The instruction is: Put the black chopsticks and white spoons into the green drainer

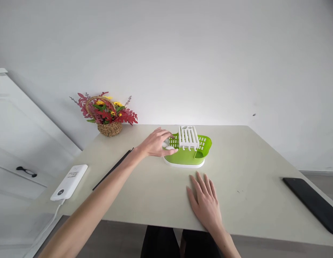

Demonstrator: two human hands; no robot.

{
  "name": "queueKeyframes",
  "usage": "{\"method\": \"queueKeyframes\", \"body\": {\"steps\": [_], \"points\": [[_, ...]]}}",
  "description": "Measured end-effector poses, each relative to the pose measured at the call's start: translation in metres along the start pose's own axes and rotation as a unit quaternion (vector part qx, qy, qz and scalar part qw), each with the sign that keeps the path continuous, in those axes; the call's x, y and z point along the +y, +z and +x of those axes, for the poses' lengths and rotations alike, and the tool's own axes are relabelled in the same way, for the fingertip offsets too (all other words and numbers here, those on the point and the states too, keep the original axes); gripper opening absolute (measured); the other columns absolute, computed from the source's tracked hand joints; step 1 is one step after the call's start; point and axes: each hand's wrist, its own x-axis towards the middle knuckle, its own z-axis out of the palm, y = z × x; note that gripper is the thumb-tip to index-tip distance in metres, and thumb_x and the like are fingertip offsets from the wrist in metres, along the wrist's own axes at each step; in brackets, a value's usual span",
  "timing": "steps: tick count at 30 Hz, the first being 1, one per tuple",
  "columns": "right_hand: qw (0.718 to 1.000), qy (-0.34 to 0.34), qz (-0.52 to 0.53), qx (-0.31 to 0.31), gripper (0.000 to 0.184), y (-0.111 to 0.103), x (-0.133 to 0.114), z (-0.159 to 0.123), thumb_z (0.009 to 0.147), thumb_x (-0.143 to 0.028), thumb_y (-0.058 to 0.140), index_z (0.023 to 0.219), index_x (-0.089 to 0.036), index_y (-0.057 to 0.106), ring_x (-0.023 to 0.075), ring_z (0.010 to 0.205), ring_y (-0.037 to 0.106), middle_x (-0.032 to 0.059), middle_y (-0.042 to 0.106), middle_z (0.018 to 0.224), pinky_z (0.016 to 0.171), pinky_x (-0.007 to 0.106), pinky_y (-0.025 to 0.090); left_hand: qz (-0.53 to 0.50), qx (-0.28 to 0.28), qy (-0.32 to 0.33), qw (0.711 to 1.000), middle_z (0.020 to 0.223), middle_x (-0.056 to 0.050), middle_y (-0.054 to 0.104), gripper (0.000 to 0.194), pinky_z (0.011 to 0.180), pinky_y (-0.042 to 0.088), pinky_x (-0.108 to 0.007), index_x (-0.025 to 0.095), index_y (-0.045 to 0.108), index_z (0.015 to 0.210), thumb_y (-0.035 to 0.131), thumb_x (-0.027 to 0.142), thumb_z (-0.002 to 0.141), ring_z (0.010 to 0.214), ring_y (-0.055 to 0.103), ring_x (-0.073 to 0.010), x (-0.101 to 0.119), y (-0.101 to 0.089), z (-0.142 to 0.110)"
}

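A green caddy (179, 156) with slotted walls, a white base and a white slatted rack (188, 138) across its top stands mid-table. My left hand (158, 142) is at the caddy's left end, fingers and thumb curved around a smooth, white, rounded object (170, 147). The fingers partly cover that object, so its exact kind does not show. More white shows behind it, between the fingers. My right hand (206, 202) lies flat on the table in front of the caddy, its fingers spread and holding nothing.
Thin black sticks (112, 169) lie beneath and beside my left forearm. A white power bank (69, 182) with a cable is at the table's left edge. A wicker flower basket (110, 129) stands at the back left. A black phone (313, 202) lies at the right edge.
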Motion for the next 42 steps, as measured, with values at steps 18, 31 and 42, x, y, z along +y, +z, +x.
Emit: {"method": "queueKeyframes", "body": {"steps": [18,31,42], "points": [[1.0,-0.013,0.019,0.002,0.052,-0.002,0.001,0.002,0.108,-0.046,0.045,0.153,-0.021,0.056,0.035,0.162,0.024,0.0076,0.045,0.167,0.128,0.06,0.031,0.057,0.001,0.042,0.998,0.1,-0.009,0.074,0.032,0.1,0.047,-0.046,0.023,0.076,0.086,0.065,0.053,0.091,0.108,0.064,-0.0279,-0.01,0.006,0.009],[1.0,-0.018,0.014,0.001,0.053,-0.002,0.002,0.002,0.108,-0.045,0.046,0.153,-0.02,0.055,0.0361,0.162,0.023,0.0075,0.044,0.167,0.128,0.06,0.031,0.064,-0.016,0.042,0.997,0.099,-0.009,0.072,0.027,0.099,0.046,-0.047,0.023,0.075,0.083,0.063,0.048,0.089,0.109,0.062,-0.0291,-0.009,0.007,0.015],[0.999,-0.013,0.029,0.005,0.052,-0.003,0.001,0.002,0.108,-0.046,0.046,0.153,-0.021,0.055,0.0361,0.162,0.024,0.0069,0.045,0.167,0.128,0.061,0.032,0.061,-0.014,0.043,0.997,0.096,-0.01,0.069,0.027,0.094,0.048,-0.045,0.022,0.074,0.079,0.063,0.045,0.088,0.099,0.062,-0.0275,-0.011,0.013,0.015]]}}
